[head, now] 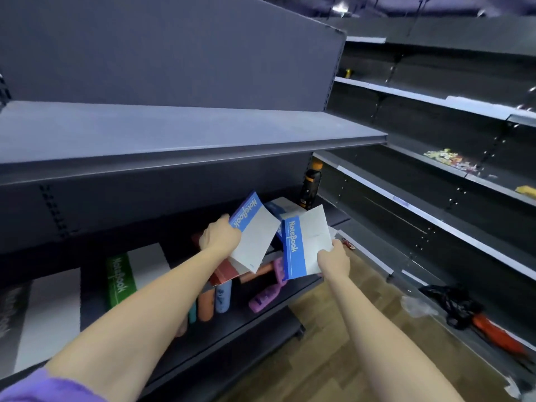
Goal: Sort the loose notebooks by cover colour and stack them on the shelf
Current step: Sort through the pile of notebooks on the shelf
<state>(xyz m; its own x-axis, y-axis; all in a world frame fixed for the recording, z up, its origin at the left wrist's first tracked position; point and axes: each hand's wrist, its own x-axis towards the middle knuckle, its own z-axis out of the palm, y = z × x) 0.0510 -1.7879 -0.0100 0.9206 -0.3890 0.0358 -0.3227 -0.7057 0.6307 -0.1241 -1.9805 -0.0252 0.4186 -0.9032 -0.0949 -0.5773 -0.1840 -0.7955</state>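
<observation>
Both hands are over the dark metal lower shelf (261, 311), each holding 1 blue-and-white paper notebook marked "NoteBook". The left hand (220, 237) has its grip curled round the edge of the tilted blue notebook on the left (253, 236); a red-covered notebook (224, 274) shows just beneath it, but I cannot tell whether that hand holds it too. The right hand (333, 258) pinches the lower right corner of the second blue notebook (304, 245), held just beside the first.

Some sorting looks done: a green-and-white notebook stack (130, 272) lies flat further left on the same shelf, with a grey-and-white notebook stack (43, 320) beyond it at the left edge. At least 1 more blue notebook (275, 208) lies behind the 2 in hand.

What is left, as I judge it: joining the blue ones into 1 pile, then the red. Cylindrical coloured tubes (214, 300) and a purple plastic object (266, 294) clutter the middle of the shelf.
</observation>
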